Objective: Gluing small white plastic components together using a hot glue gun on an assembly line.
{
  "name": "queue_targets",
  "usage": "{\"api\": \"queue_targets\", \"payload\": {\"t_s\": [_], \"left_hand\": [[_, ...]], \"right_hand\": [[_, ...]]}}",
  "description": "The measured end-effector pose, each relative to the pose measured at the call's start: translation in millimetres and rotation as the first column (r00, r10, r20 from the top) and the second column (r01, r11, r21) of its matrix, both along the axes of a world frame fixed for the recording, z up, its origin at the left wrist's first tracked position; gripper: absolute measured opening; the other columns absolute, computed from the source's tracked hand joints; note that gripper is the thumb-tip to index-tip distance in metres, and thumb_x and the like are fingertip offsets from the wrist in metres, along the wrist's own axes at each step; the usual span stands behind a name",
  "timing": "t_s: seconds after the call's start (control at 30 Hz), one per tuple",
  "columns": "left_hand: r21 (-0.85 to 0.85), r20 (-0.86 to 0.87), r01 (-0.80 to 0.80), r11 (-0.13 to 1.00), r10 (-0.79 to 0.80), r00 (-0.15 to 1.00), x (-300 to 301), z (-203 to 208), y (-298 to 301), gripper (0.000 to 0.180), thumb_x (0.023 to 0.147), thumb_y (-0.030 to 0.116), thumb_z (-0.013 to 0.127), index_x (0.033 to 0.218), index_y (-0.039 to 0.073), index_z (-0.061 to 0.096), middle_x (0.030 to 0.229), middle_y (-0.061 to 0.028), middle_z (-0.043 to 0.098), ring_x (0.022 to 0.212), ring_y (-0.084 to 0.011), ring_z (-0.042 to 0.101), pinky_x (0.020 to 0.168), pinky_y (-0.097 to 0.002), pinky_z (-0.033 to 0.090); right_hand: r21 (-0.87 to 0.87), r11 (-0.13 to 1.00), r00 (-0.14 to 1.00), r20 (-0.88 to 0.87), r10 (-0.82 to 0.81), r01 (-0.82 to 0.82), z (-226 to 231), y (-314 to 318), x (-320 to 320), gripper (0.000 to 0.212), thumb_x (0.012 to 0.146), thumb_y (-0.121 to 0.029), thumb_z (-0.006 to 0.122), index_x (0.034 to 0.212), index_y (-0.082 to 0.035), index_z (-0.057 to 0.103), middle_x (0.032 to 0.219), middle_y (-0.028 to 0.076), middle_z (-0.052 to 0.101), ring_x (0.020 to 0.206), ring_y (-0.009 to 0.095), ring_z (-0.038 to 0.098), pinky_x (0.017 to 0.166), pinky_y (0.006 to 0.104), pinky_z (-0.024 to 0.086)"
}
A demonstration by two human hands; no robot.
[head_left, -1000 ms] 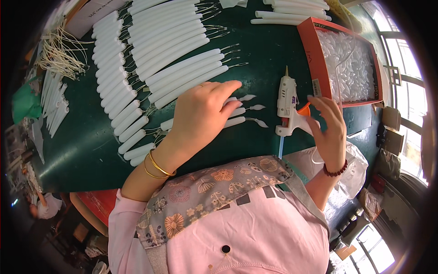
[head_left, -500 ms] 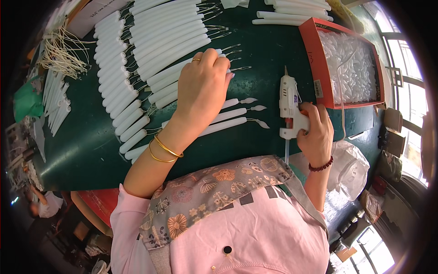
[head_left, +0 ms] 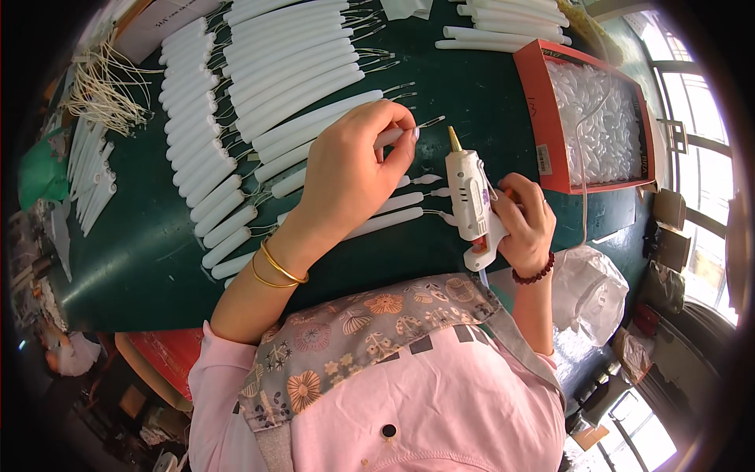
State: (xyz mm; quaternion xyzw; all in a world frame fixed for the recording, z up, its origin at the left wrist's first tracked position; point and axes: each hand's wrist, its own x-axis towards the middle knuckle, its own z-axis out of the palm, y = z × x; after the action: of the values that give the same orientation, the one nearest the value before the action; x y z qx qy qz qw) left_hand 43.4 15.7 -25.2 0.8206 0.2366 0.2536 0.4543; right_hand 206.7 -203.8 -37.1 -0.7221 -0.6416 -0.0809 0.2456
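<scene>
My left hand [head_left: 346, 161] pinches a white candle-like tube [head_left: 388, 138] near its end, where a thin wire with a small tip [head_left: 432, 122] sticks out to the right. My fingers and palm hide part of it. In my right hand [head_left: 527, 224] is a white glue gun [head_left: 470, 197], its nozzle [head_left: 454, 139] pointing up and slightly left, a little below and right of the wire tip. Below my left hand lie several white tubes [head_left: 385, 223] with pale flame-shaped tips [head_left: 427, 179]. More tubes with bare wire ends [head_left: 295, 67] lie in a row beyond it.
A red box [head_left: 543, 110] full of clear flame-shaped pieces [head_left: 594, 126] stands at the right, a cord across it. White tubes [head_left: 487, 35] lie at the far right, bundled cream wires [head_left: 106, 90] at the left. A plastic bag [head_left: 594, 291] sits near my right forearm.
My right hand has lifted the glue gun and brought it left, toward the tube's wire end. My left hand has raised one tube from the row and moved slightly right.
</scene>
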Motion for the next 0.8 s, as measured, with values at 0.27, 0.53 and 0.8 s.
{"api": "queue_targets", "payload": {"t_s": [0.27,0.53,0.8], "left_hand": [[-0.004,-0.029,0.031,0.999,-0.032,0.999,-3.1,1.2,-1.9,0.009,0.094,-0.001,0.073,0.102,-0.002,0.070,0.089,-0.0057,0.071,0.072,-0.0097,0.066,0.061,-0.0230,0.051],[-0.017,-0.020,0.044,0.999,-0.044,0.999,-3.9,2.5,-1.5,0.009,0.093,-0.002,0.072,0.102,-0.003,0.069,0.091,-0.0069,0.072,0.075,-0.0116,0.070,0.064,-0.0239,0.055],[-0.010,0.051,0.007,1.000,-0.006,0.999,-2.3,-3.2,-2.4,0.009,0.091,0.005,0.074,0.097,0.003,0.067,0.084,-0.0075,0.070,0.062,-0.0192,0.066,0.057,-0.0309,0.051]], "right_hand": [[-0.032,0.999,0.997,-0.070,-0.007,0.005,-1.0,3.6,1.1,0.032,0.064,0.002,0.078,0.095,0.000,0.068,0.105,0.016,0.064,0.082,0.030,0.067,0.068,0.0354,0.057],[-0.052,0.999,0.995,-0.097,-0.007,0.002,0.2,3.6,2.7,0.029,0.067,0.002,0.078,0.094,0.001,0.068,0.102,0.016,0.064,0.082,0.032,0.067,0.069,0.0367,0.057],[-0.071,0.997,0.995,-0.097,0.001,-0.008,-2.0,2.1,3.9,0.031,0.066,0.002,0.079,0.095,0.000,0.068,0.099,0.016,0.064,0.083,0.032,0.067,0.068,0.0374,0.057]]}}
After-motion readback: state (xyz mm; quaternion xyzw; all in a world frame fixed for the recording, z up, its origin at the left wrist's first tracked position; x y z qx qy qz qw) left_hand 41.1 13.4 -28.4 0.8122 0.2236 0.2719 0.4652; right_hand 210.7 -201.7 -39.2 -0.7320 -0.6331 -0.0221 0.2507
